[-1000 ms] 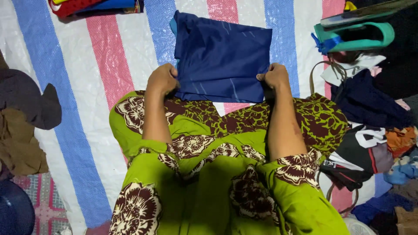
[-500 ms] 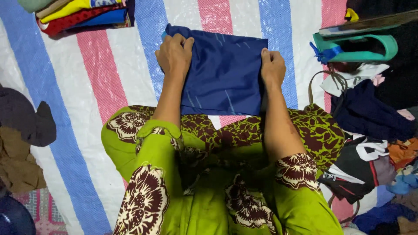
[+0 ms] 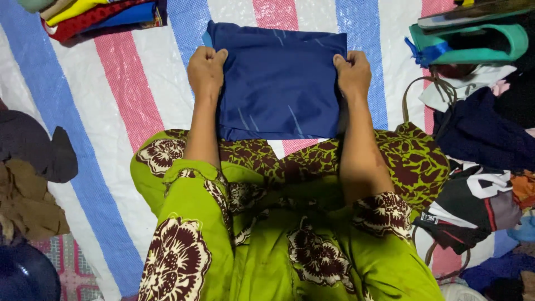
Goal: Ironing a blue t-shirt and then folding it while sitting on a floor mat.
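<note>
At 9 o'clock, at the left edge, dark and brown clothes [image 3: 28, 178] lie in a heap on the striped mat [image 3: 128, 83]. At 11 o'clock, in the top left corner, a stack [image 3: 95, 12] of folded clothes in yellow, red and blue rests on the mat.

The left hand [image 3: 205, 69] is curled into a loose fist and pinches the left edge of the blue cloth [image 3: 278, 78], near its far corner. The cloth is folded into a neat rectangle and lies flat at 12 o'clock, on the mat just beyond the person's knees, its near edge touching the green flowered dress [image 3: 290, 223]. The right hand [image 3: 353, 72] is also closed, with thumb on top, and it grips the right edge of the cloth at the same height as the other hand.

At 2 o'clock, a teal sandal [image 3: 473, 42] lies near the top right corner. Below it, at 3 o'clock, a pile [image 3: 479, 167] of mixed clothes, dark blue, black, white and orange, fills the right edge.
</note>
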